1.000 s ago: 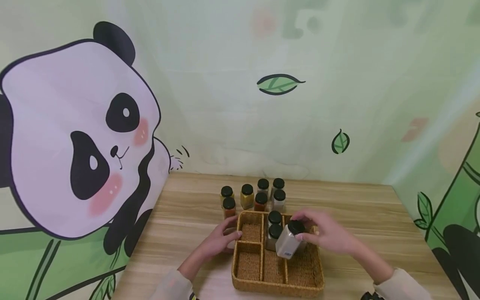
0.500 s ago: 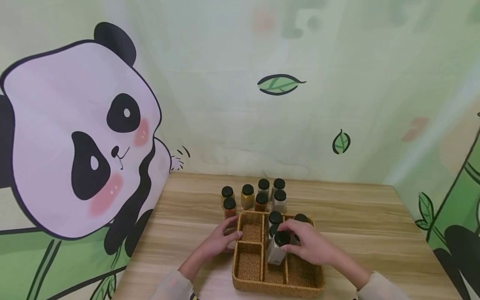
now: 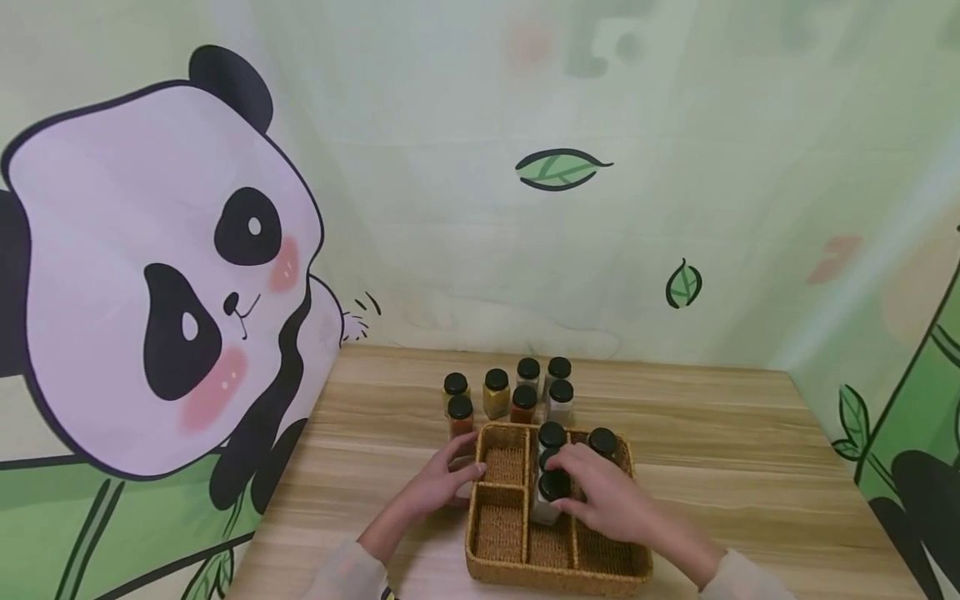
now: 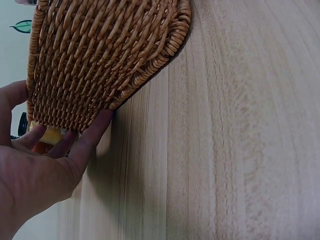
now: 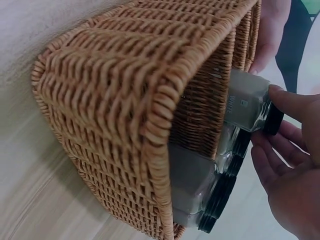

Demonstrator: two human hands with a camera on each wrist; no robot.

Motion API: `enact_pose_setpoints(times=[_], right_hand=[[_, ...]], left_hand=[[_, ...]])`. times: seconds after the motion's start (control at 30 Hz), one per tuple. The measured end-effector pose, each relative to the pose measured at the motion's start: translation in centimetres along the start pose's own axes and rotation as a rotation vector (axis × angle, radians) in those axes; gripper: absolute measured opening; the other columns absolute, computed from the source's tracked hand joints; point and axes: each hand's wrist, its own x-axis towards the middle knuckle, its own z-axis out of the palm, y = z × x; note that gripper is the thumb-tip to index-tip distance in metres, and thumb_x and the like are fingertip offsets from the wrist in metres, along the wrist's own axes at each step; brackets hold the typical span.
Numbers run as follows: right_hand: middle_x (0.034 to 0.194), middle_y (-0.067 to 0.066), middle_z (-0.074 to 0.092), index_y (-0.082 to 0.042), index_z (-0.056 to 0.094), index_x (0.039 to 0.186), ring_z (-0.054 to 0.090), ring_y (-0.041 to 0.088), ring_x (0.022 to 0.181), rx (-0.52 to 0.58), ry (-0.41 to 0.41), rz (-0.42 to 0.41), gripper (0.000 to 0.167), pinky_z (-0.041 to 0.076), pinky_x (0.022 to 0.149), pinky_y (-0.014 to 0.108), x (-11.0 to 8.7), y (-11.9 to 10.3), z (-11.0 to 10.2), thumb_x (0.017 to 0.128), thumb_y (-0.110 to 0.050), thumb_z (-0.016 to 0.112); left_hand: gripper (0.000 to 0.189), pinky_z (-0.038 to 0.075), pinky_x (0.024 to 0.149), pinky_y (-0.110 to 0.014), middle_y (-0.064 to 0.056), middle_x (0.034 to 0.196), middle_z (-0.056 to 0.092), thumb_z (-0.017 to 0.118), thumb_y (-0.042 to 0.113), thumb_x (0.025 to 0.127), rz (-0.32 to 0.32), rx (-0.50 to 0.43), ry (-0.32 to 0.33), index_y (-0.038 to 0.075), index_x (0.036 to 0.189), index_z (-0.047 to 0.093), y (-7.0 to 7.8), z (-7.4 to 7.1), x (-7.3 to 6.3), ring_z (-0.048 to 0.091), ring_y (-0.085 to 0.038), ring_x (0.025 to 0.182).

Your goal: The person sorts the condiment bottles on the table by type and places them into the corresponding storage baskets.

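My right hand point(image 3: 611, 500) pinches the black lid of a clear spice jar point(image 5: 248, 97) with pale contents. The jar sits partly down in the middle column of a wicker basket point(image 3: 558, 575). Directly behind it in the same column are two black-lidded jars point(image 3: 552, 434), one partly covered by my fingers. Another jar point(image 3: 602, 442) stands in the back of the right compartment, partly hidden by my hand. My left hand point(image 3: 438, 482) rests against the basket's left side, its fingers point(image 4: 95, 134) extended along the outer wall and thumb at the rim.
Several spice jars point(image 3: 497, 393) with black lids stand on the wooden table point(image 3: 390, 383) behind the basket, holding yellow, red and pale contents. The two left compartments point(image 3: 498, 525) of the basket show bare wicker. A panda-printed cloth point(image 3: 450, 208) hangs behind the table.
My right hand has carried the jar left from above the right compartment and lowered it into the middle column, where it now stands more upright. My left hand stays at the basket.
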Motion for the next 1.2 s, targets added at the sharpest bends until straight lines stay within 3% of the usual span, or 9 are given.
enact_pose_setpoints(times=[0.1,0.23,0.63,0.97,1.2], right_hand=[[0.127,0.0,0.062,-0.009,0.065,0.131,0.061,0.017,0.116,-0.037,0.004,-0.001,0.044,0.059,0.093,0.04,-0.1,0.0,0.3,0.094,-0.023,0.084],[0.124,0.0,0.062,-0.009,0.066,0.131,0.061,0.016,0.114,-0.075,0.027,-0.023,0.043,0.06,0.09,0.037,-0.4,0.0,0.7,0.094,-0.023,0.084],[0.118,0.001,0.061,-0.009,0.069,0.123,0.061,0.015,0.106,-0.202,0.089,-0.174,0.043,0.061,0.084,0.033,-0.5,0.0,1.8,0.087,-0.02,0.09],[0.116,0.0,0.063,-0.01,0.072,0.123,0.063,0.015,0.104,-0.246,0.115,-0.157,0.045,0.062,0.083,0.033,-0.6,0.0,2.6,0.085,-0.023,0.092],[0.109,0.0,0.065,-0.008,0.074,0.116,0.063,0.015,0.097,-0.304,0.196,-0.27,0.047,0.06,0.079,0.033,-0.5,0.0,2.1,0.078,-0.021,0.097]], left_hand=[[0.066,0.062,0.092,-0.056,-0.022,0.168,0.03,0.062,0.026,0.109,0.002,-0.001,0.0,0.014,0.166,0.032,0.0,0.0,0.0,0.031,-0.052,0.151],[0.066,0.062,0.092,-0.056,-0.022,0.168,0.03,0.062,0.025,0.109,0.003,0.002,0.002,0.014,0.166,0.032,0.0,0.1,0.0,0.031,-0.052,0.151],[0.067,0.063,0.091,-0.056,-0.023,0.167,0.03,0.063,0.024,0.108,-0.001,-0.001,0.007,0.013,0.166,0.031,0.0,0.1,0.0,0.031,-0.053,0.151],[0.068,0.063,0.09,-0.056,-0.024,0.165,0.032,0.063,0.026,0.108,0.004,-0.011,0.002,0.012,0.166,0.031,-0.1,0.1,0.0,0.034,-0.053,0.149],[0.068,0.063,0.09,-0.056,-0.025,0.165,0.032,0.063,0.025,0.108,0.008,-0.033,0.003,0.012,0.166,0.03,0.1,0.2,-0.2,0.035,-0.052,0.149]])
